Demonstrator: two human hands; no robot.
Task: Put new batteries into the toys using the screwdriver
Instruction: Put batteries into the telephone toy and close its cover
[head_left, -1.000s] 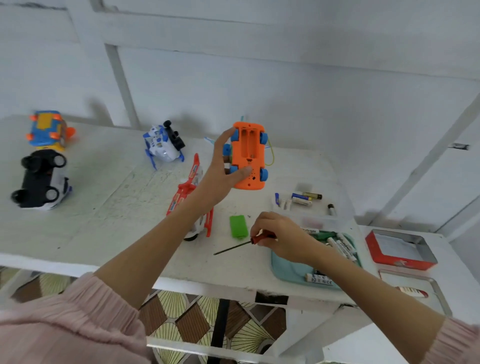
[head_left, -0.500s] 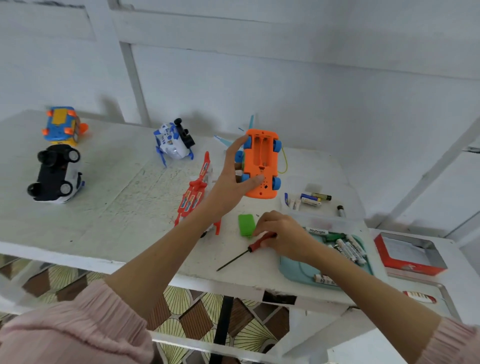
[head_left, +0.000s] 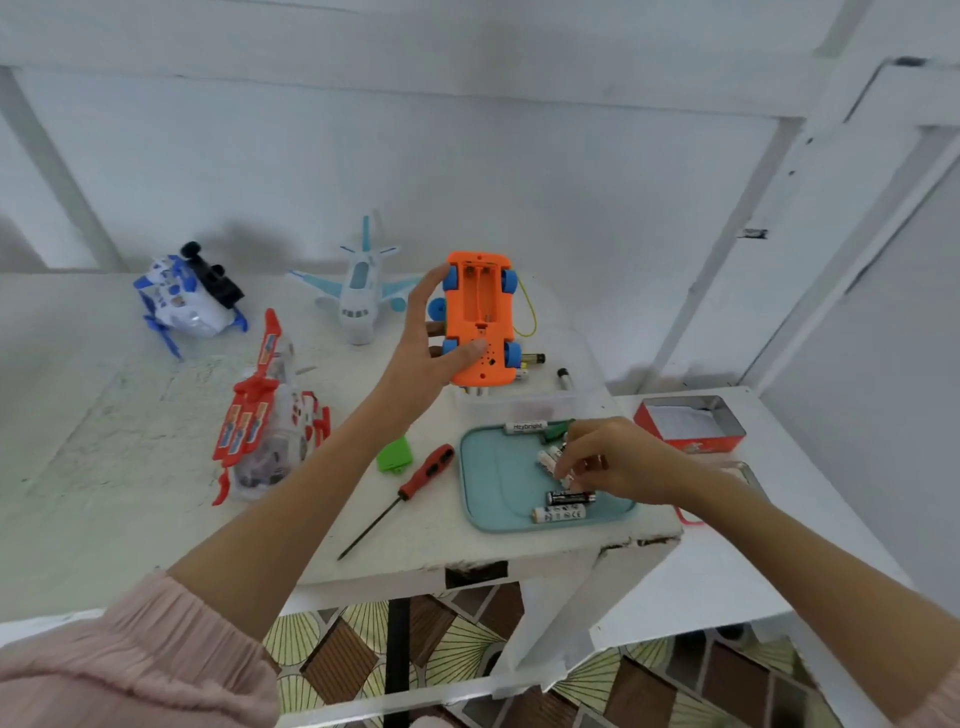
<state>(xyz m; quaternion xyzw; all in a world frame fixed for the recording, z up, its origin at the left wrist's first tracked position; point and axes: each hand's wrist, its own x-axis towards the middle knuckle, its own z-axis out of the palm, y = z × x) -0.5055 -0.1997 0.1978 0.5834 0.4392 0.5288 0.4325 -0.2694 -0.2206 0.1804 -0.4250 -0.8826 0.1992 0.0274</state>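
White tabletop (head_left: 130, 467): at frame centre the left hand (head_left: 423, 353) grasps the orange toy car (head_left: 480, 319), underside showing, compartment open; right hand (head_left: 610, 462) pinches batteries (head_left: 550, 460) over the teal tray (head_left: 493, 488), one labelled "Heybright".

A plain room at home, set up as a makeshift toy-repair spot.

A worn white tabletop (head_left: 130, 467) with chipped paint along its front edge stands against bare white panelled walls (head_left: 519, 171). Toys lie across the middle of the frame: a plane (head_left: 358, 291), a red-and-white craft (head_left: 265, 415) and a blue-and-white one (head_left: 187, 306). A teal tray (head_left: 493, 488) of batteries (head_left: 563, 506) and a red tin (head_left: 688, 423) sit at the right. Patterned floor tiles (head_left: 337, 660) show below the tabletop at the bottom.
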